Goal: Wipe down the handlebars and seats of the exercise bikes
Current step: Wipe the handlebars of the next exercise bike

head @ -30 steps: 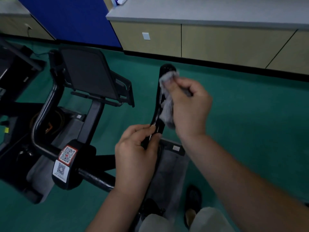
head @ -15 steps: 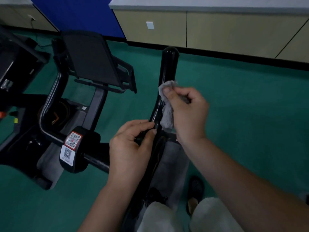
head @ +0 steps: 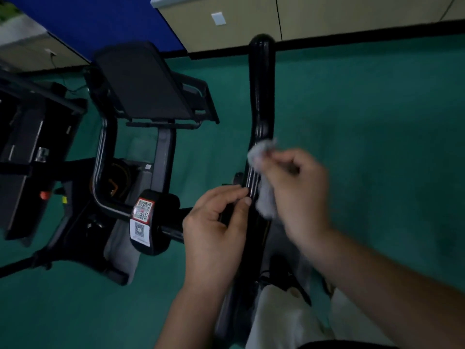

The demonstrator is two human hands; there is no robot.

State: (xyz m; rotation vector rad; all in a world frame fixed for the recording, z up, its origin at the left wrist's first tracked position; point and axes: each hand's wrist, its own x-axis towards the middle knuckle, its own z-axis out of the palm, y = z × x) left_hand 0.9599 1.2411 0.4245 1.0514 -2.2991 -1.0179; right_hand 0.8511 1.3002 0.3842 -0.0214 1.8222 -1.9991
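The black handlebar (head: 261,96) of the exercise bike rises from the lower middle of the view toward the cabinets, its rounded end at the top. The right hand (head: 299,187) sits against the right side of this handlebar, about halfway along it, with fingers and thumb curled in a closed grip round a grey cloth (head: 263,177); the cloth is bunched, one tuft showing above the fingers and touching the bar, another hanging below the palm beside the bar. The hand is blurred, so finer detail of the fingers cannot be told. The left hand (head: 216,222) is on the left side of the handlebar, just below the cloth, its grip partly closed: fingertips and thumb pinch the bar where it bends down toward the frame. Left of the handlebar stands the bike's dark console screen (head: 146,84) on its post, and below that, near the left hand, a black hub carries a QR code sticker (head: 142,219). Green floor (head: 377,122) lies to the right of the handlebar. Pale trouser legs (head: 281,321) show beneath the handlebar's lower end
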